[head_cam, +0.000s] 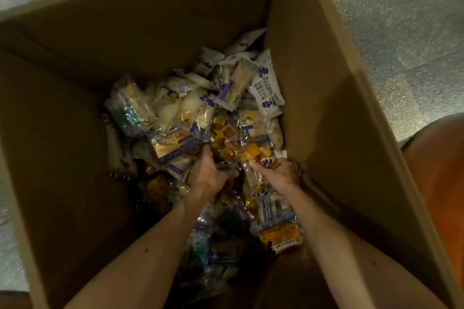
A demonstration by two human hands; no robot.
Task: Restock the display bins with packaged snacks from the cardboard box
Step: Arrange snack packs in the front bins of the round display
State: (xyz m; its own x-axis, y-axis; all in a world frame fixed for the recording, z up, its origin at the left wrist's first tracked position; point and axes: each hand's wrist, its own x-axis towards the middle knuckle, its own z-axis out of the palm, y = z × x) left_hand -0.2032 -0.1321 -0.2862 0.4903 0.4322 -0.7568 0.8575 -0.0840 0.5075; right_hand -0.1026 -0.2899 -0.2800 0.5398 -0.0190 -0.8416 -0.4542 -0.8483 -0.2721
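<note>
1. My right hand (278,170) pinches a yellow-snack packet (253,152) by its near end. My left hand (209,174) digs into the packaged snacks (190,108) beside it, grip hidden.
2. Most packets lie directly ahead of both hands, deep in the cardboard box (313,113).

The cardboard box (62,113) is cut off at 6 o'clock. Fingertips of the left hand (209,174) are buried among packets (190,108) whose print is blurred. An orange shape (442,170) at 3 o'clock, perhaps clothing, is cropped.
</note>
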